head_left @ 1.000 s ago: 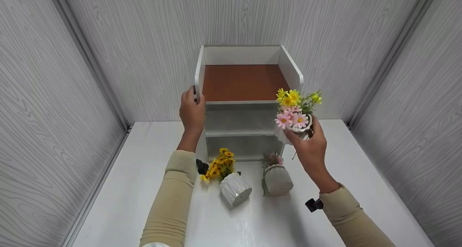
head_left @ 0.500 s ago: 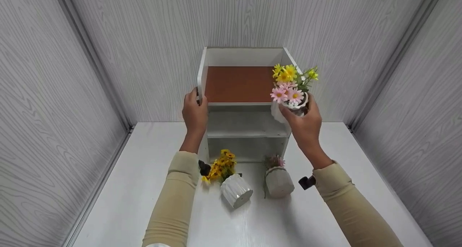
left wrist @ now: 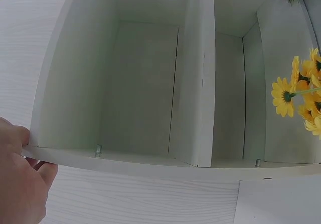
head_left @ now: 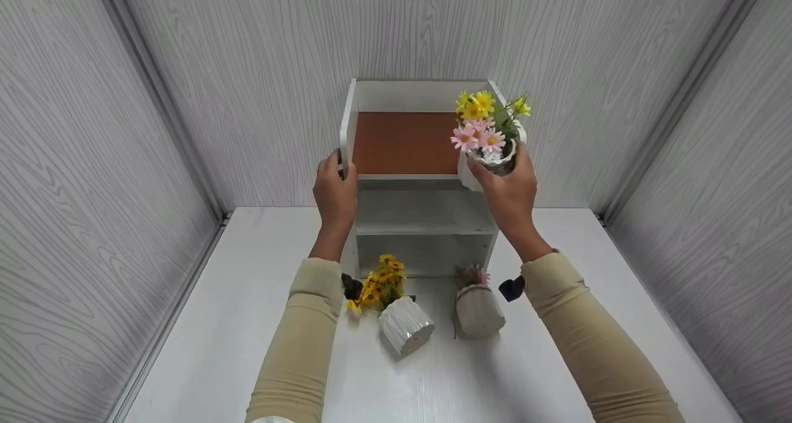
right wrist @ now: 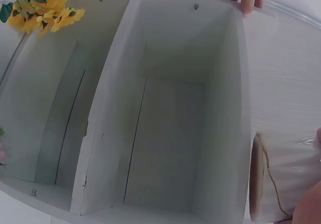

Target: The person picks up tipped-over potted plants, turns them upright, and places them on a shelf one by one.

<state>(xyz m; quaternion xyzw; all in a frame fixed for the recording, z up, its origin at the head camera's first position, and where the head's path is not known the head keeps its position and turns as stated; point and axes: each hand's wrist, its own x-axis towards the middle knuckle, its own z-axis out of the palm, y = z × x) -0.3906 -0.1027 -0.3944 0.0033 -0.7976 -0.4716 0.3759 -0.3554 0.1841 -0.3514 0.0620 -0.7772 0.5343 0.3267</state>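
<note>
My left hand (head_left: 335,191) grips the left side panel of a small white shelf unit (head_left: 424,230); in the left wrist view its fingers (left wrist: 48,174) curl round the panel's edge. With my right hand (head_left: 512,191) I hold a white flowerpot (head_left: 471,174) of pink and yellow artificial daisies (head_left: 476,123), thumb and fingers round its rim. The pot is at the front right of the unit's brown top (head_left: 405,141). Seen from the right wrist, the pot's wrapped side (right wrist: 286,169) lies close to the top board's edge, a cord round it.
Two more pots lie tipped over on the white table (head_left: 272,324) before the unit: a white pot (head_left: 405,325) with yellow flowers (head_left: 380,281) and a greyish pot (head_left: 480,311) with pink flowers. Grey wood-grain walls (head_left: 284,52) enclose the table at the back and sides.
My right hand has carried the daisy pot up and leftward, from beside the unit's right edge to the front right of its top. The left hand keeps its hold on the side panel.
</note>
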